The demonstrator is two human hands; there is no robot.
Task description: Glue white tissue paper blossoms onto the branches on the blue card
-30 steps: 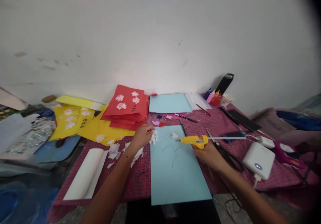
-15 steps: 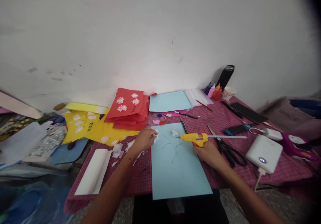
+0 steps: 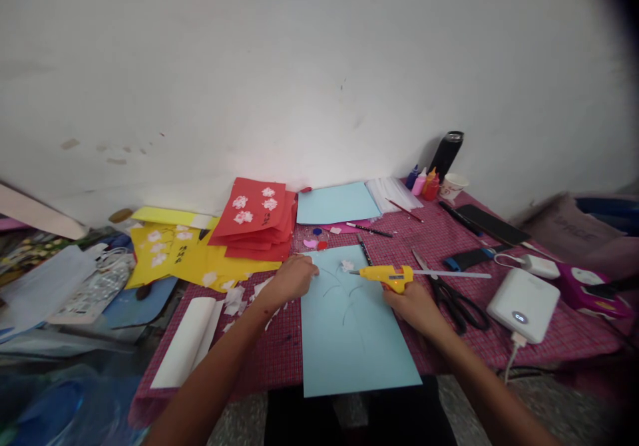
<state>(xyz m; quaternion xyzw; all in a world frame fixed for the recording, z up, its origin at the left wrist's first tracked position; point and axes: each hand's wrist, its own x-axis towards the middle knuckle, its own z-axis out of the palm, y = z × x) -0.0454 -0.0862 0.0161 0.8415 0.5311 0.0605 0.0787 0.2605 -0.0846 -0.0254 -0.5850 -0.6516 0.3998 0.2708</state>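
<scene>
A light blue sheet [image 3: 357, 353] with thin drawn curved lines lies on the checked cloth. My right hand [image 3: 412, 303] grips a yellow glue gun [image 3: 387, 275] above the sheet's right side; a long pale stick runs out of its back. The nozzle points left at a small white paper flower [image 3: 347, 266] near the sheet's top. At the sheet's upper left edge is my left hand [image 3: 297, 275], its fingers closed. What those fingers hold, if anything, is hidden. Torn white paper pieces [image 3: 233, 299] lie left of that hand.
Red cards [image 3: 252, 216] with white flowers are stacked behind, beside yellow cards [image 3: 194, 259]. Black scissors [image 3: 452, 299], a white power bank [image 3: 524, 305] and dark phone [image 3: 492, 224] lie right. A black bottle [image 3: 446, 153] and paint bottles [image 3: 420, 181] stand at the back right. A white roll [image 3: 184, 343] lies front left.
My left hand has turned and shifted slightly right; the white piece that showed at its fingertips is now out of sight. My right hand and the glue gun look almost unmoved.
</scene>
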